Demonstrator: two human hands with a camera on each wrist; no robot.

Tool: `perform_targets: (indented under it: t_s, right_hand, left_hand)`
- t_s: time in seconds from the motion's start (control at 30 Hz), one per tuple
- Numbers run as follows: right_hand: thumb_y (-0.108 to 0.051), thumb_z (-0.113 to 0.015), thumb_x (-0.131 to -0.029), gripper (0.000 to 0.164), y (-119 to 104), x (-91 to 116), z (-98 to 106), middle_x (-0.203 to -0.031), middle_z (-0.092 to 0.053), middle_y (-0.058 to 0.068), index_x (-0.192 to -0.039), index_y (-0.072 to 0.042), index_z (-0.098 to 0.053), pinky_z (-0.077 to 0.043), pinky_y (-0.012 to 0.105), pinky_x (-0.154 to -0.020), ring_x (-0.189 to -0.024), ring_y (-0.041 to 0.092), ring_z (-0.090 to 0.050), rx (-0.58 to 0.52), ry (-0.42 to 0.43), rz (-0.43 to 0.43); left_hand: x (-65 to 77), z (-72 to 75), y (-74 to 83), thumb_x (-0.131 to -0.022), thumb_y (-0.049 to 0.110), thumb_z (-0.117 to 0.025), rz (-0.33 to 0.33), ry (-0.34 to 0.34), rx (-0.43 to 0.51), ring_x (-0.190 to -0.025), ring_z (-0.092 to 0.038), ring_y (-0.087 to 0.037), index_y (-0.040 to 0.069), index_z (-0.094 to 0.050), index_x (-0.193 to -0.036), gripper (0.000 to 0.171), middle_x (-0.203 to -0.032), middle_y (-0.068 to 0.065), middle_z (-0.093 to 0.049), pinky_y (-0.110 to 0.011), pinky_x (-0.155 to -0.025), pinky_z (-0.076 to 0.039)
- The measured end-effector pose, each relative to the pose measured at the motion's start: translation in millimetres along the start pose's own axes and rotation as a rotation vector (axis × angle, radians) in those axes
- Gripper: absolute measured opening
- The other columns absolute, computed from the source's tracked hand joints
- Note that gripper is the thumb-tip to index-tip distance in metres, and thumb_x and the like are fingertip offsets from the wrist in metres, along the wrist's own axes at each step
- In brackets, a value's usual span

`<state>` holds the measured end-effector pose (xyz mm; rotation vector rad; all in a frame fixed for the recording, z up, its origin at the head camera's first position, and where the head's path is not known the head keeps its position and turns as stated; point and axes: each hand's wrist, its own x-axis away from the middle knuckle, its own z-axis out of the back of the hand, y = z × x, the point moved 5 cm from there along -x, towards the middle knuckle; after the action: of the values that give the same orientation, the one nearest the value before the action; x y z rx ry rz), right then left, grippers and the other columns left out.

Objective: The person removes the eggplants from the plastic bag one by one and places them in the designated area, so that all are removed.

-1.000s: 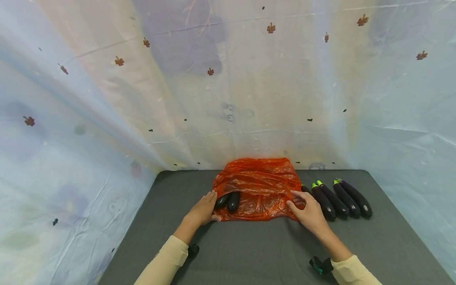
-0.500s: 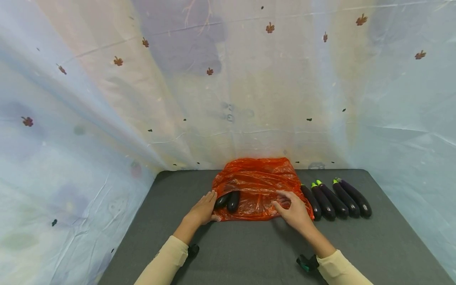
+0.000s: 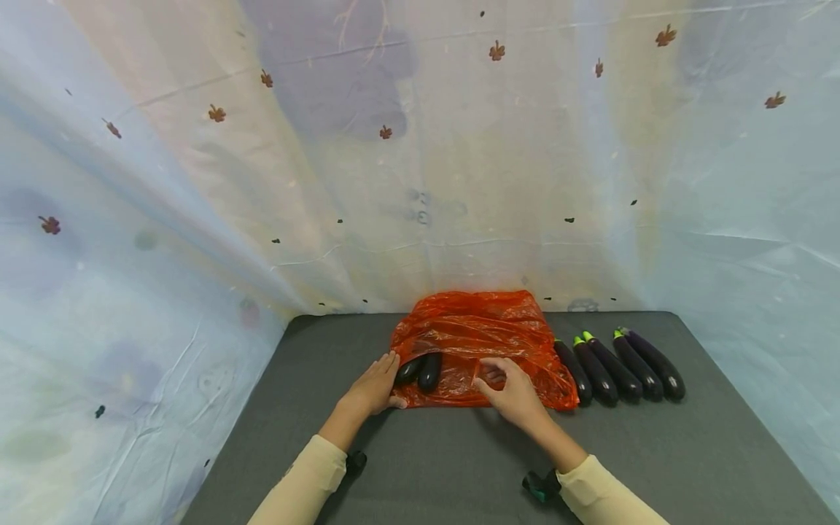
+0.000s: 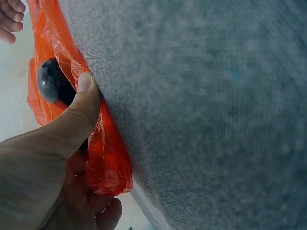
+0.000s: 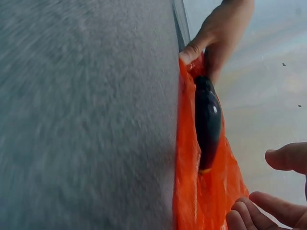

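Here's my left hand (image 3: 372, 386), left of lower centre, gripping the left edge of a thin, crinkled orange-red plastic bag (image 3: 472, 321), thumb over its near rim! My right hand (image 3: 510, 394), right of lower centre, is open over the bag's front, thumb apart from fingers. In the bag's mouth, two glossy dark-purple eggplants (image 3: 429, 373) show near my left fingers. Lower right, five long green-stemmed eggplants (image 3: 613, 368) lie side by side on the dark grey bench (image 3: 433, 467), beneath a pale leaf-dotted sheet (image 3: 459, 182) filling the upper frame.
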<state>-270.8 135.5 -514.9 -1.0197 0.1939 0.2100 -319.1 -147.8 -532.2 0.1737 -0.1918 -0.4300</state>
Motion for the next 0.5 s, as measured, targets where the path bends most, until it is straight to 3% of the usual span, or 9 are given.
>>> perform_targets:
  t_s: [0.17, 0.5]
  right_hand:
    - [-0.018, -0.083, -0.097, 0.04, -4, -3, -14, -0.116, -0.07, 0.016, -0.132, -0.002, -0.072, -0.061, 0.053, -0.092, -0.104, 0.031, -0.071, -0.015, -0.023, -0.002]
    - [-0.029, -0.082, -0.098, 0.049, -13, -7, -44, -0.123, -0.07, 0.018, -0.134, 0.002, -0.069, -0.062, 0.05, -0.087, -0.105, 0.033, -0.071, 0.018, -0.086, -0.007]
  left_hand:
    - [-0.2, -0.3, -0.5, -0.094, 0.042, -0.08, -0.001, 0.0, 0.0, -0.163, -0.024, -0.038, -0.008, -0.03, -0.165, 0.101, -0.174, -0.025, -0.026, -0.049, -0.132, -0.024]
    - [1.2, 0.6, 0.5, -0.093, 0.041, -0.08, -0.004, -0.003, 0.018, -0.163, -0.023, -0.039, -0.009, -0.028, -0.166, 0.102, -0.175, -0.025, -0.024, -0.05, -0.132, -0.023]
